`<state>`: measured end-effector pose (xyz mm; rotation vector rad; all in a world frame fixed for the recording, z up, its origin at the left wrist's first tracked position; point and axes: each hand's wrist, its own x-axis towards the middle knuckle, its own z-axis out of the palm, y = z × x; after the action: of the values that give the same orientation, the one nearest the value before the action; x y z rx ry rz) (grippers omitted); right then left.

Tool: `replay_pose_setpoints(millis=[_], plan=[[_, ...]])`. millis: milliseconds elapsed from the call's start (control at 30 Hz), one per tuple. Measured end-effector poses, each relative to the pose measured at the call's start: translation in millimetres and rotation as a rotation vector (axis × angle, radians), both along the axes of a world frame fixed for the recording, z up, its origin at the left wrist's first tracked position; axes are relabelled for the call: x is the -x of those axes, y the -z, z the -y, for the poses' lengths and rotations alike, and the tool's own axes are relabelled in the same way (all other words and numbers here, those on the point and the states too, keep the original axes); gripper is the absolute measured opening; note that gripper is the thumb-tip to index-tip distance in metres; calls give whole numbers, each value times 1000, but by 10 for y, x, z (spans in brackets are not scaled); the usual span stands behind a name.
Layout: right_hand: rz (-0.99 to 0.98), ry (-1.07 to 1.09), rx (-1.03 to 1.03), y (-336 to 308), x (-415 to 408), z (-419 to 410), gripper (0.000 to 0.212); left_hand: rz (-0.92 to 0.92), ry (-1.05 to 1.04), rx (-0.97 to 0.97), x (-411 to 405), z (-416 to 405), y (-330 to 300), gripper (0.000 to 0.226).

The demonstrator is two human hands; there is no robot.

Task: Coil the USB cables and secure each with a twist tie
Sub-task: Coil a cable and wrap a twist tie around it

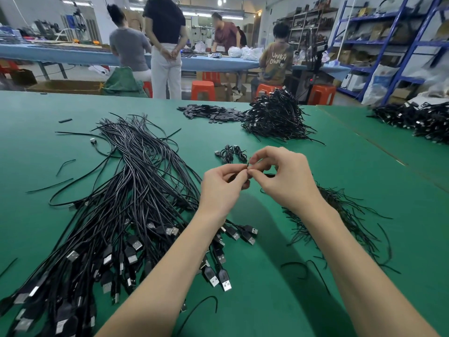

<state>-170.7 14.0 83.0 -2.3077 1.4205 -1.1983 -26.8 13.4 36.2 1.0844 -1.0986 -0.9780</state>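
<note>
Black USB cable (263, 175), mostly hidden, held above the green worktop (340, 152) at frame centre, between both hands. Left hand (222, 188) with fingers curled, grip clamped on the cable's coiled part. Right hand (281, 175) with thumb and forefinger pinched together on a thin black twist tie (248, 164) sticking up where the two hands meet.

Large loose sheaf of uncoiled black USB cables (126, 190) across the left half of the frame, silver plugs fanned toward the lower left and bottom centre. Small tied black cable bundle (229, 153) just above the hands. Scatter of thin black twist ties (340, 215) at right, partly under the right forearm. Heap of finished coiled black cables (274, 117) in the upper centre-right, flat black strips (211, 113) just left of that heap. Second dark cable heap (418, 120) at the far right edge. Several people beyond the worktop at a blue table (73, 53), orange plastic stools (202, 90) beside them, blue metal shelving (393, 45) in the upper right.
</note>
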Motion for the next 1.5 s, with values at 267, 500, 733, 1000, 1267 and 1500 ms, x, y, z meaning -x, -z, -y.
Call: replay_pose_setpoints(millis=[267,500,733,1000,1267,1500], plan=[[550,91,-329,116,-149,-26,6,436,-247,369,-12,-78,45,16],[649,66,-255,213,-161,46,13,491,-200,442,16,-62,65,16],[380,-60,36,258,-135,11,7,-579,286,-234,-67,-13,-174,7],[646,-190,-295,262,3,40,10,-520,388,-192,-109,-26,-119,12],[1610,-515,-1395,335,98,81,45,152,272,290,-177,-44,-106,21],[768,-212,-718,261,73,105,22,-121,239,-37,-250,-22,-66,18]])
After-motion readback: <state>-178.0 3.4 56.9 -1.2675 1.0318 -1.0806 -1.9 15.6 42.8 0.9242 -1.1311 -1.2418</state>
